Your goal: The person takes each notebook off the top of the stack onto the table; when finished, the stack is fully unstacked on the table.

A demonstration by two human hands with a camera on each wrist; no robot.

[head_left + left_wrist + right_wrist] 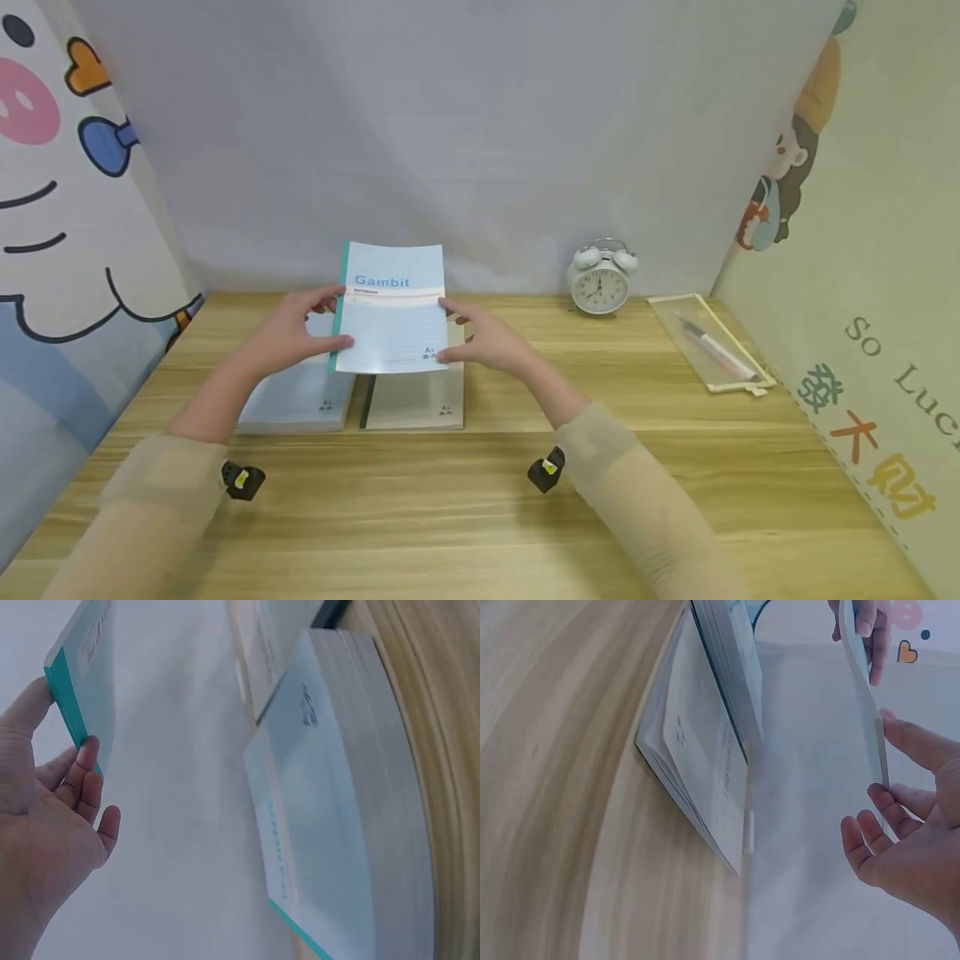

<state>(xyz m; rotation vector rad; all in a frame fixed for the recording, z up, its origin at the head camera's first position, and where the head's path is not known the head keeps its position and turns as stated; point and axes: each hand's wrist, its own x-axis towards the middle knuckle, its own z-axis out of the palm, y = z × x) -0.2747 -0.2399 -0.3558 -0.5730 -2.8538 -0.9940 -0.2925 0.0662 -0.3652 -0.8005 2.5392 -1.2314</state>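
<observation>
Both hands hold up a light blue notebook with a green spine and the word Gambit on its cover. My left hand grips the spine edge between thumb and fingers, and my right hand pinches the opposite edge. In the left wrist view the notebook is well above a thick pile of blue notebooks on the table. Beside that pile lie pale grey notebooks with a dark spine, partly hidden behind the raised one. The right wrist view shows their covers slightly lifted at the edge.
A white twin-bell alarm clock stands at the back of the wooden table. Right of it lies a clear zip pouch with a pen inside. A pale wall sheet hangs behind, with printed panels at both sides.
</observation>
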